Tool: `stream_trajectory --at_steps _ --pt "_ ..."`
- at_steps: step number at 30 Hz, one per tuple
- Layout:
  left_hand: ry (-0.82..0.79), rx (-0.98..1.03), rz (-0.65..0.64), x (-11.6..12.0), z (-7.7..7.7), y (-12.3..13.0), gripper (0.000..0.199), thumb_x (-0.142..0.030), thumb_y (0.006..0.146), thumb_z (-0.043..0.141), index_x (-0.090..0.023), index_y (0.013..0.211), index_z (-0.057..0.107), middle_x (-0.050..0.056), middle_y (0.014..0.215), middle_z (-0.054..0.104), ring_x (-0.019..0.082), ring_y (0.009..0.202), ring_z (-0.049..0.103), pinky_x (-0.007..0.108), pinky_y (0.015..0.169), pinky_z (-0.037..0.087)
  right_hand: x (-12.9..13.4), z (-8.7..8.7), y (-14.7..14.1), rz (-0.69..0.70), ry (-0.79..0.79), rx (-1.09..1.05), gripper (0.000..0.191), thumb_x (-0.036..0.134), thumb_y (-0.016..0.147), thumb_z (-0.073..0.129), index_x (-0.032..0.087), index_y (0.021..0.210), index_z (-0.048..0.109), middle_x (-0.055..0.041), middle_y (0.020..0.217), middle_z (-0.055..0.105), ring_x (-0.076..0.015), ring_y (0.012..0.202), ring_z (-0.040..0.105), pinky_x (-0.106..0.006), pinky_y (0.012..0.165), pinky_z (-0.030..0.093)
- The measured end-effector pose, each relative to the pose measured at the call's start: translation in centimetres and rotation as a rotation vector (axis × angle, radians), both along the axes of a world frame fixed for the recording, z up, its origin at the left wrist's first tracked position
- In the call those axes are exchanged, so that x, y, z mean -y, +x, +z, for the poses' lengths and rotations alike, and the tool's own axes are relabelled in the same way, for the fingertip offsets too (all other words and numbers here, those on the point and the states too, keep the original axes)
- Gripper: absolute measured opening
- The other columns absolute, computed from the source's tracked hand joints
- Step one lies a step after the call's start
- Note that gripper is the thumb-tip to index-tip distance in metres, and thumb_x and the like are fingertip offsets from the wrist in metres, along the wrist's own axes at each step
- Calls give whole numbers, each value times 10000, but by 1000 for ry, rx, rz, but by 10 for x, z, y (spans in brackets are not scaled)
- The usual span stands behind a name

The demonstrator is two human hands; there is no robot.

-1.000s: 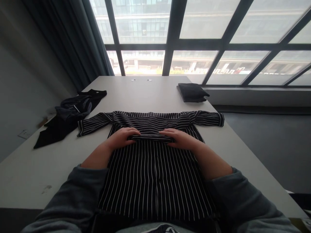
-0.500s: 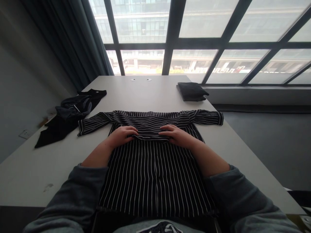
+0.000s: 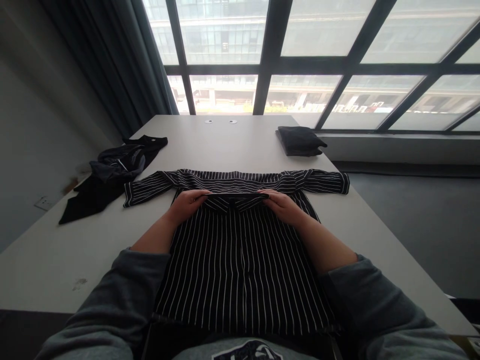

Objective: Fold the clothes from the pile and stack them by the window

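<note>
A black shirt with white stripes [image 3: 236,265] lies spread on the white table, its hem toward me and its sleeves stretched out to both sides. My left hand [image 3: 187,204] pinches the left part of the shirt's upper flap, thumb below and fingers above. On the other side, my right hand [image 3: 281,204] grips the same flap in the same way. Between the hands the flap's edge is lifted and pulled straight, and its underside with the collar points shows beneath.
At the table's [image 3: 210,150] left edge lies a heap of dark clothes [image 3: 120,165]. A folded stack of black cloth [image 3: 301,141] sits near the far right edge. Beyond the table are a dark curtain [image 3: 108,65] and large windows.
Both hands have gone from resting on the shirt's flap to gripping its edge. That edge has been raised and drawn taut. The view has shifted slightly.
</note>
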State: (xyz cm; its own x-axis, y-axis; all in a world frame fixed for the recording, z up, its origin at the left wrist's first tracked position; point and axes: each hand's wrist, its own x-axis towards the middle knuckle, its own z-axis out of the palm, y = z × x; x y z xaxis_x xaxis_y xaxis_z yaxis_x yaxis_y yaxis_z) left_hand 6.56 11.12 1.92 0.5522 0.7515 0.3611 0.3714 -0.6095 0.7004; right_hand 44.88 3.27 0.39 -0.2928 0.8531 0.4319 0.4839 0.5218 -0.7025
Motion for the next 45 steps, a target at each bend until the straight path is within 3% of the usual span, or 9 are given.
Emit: stream_trajectory --at_steps 6,11,18,23,28,33,36,40,45 --pt "-6 22 122 3 0 3 422 -572 1003 601 -219 1146 781 65 1138 821 266 1074 771 408 1027 596 7 11 -8 -8 -102 -36 448 590 1079 514 246 1108 799 -77 1112 792 -292 1099 725 -499 1057 576" --pt "7 -106 -4 0 -4 2 355 -445 917 713 -248 1211 744 45 1155 801 248 1065 757 413 1015 598 7 11 -8 -53 -126 14 361 518 1057 566 229 1047 782 -58 1012 791 -264 963 727 -436 940 597" --pt "79 -291 -97 -8 -11 1 216 -371 914 666 -253 1057 778 66 1136 790 272 1073 722 463 1032 577 7 11 -8 -84 -69 121 241 389 1009 584 247 1063 771 -53 1026 803 -257 942 746 -411 908 593" --pt "114 -184 -41 -23 12 5 307 -470 1003 556 -249 1069 759 62 1116 798 261 1069 728 422 1019 565 0 23 -3 -185 -56 128 303 451 1022 555 246 946 766 -24 855 778 -232 780 704 -367 777 581" --pt "176 -323 172 -82 57 27 379 -483 1014 489 -232 1140 743 53 971 801 265 881 742 385 875 565 -62 61 7 -286 -46 246 341 437 1033 550 206 947 785 -42 891 801 -244 846 713 -332 815 541" --pt "208 -546 378 -164 82 63 355 -425 984 532 -232 1179 757 112 1129 806 327 1059 739 406 919 544 -158 89 9 -426 -127 473 330 320 1045 547 154 1170 803 -128 1183 808 -264 1078 724 -318 927 512" --pt "182 -601 482 -201 82 81 362 -419 992 526 -237 1199 760 138 1197 792 358 1127 719 438 935 539 -208 88 9 -496 -186 594 347 323 1045 557 143 1209 805 -147 1204 801 -270 1104 720 -321 953 510" --pt "131 -600 598 -232 71 100 380 -438 1016 511 -225 1229 743 162 1224 778 383 1146 701 492 969 521 -257 70 6 -588 -256 660 351 302 1025 568 143 1245 790 -174 1262 773 -301 1171 693 -358 1011 509" --pt "169 -564 678 -239 44 121 449 -384 1037 487 -174 1413 617 192 1435 659 368 1279 624 513 1088 451 -279 40 -8 -802 -178 582 558 383 1048 474 145 1549 533 -247 1575 526 -435 1402 497 -613 1109 446"
